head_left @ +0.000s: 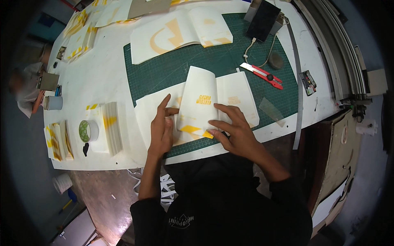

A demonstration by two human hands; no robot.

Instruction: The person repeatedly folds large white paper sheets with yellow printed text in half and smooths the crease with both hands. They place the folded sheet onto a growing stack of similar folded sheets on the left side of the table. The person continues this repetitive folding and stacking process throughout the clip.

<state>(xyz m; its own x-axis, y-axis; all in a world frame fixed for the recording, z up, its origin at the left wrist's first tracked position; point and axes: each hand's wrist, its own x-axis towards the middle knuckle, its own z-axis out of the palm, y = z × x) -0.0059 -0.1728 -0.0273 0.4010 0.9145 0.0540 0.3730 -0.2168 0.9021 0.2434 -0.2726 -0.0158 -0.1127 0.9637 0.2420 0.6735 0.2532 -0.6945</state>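
Observation:
An open booklet with white pages and yellow print [242, 94] lies in front of me on the green cutting mat [164, 78]. One of its pages [199, 86] stands raised and curved, with yellow lettering and a yellow patterned lower edge. My right hand [234, 129] is on this page's right side, fingertips against it and thumb at its lower corner. On the other side, my left hand [162, 129] has its index finger stretched upward and another fingertip at the page's left edge. What lies behind the page is hidden.
A red utility knife [262, 76] with its blade out rests on the mat, near a black device with a cable [262, 22]. Another open booklet [172, 37] lies farther away. Booklet stacks [111, 127] and a tape roll [88, 131] stand left. A person [28, 90] is beyond.

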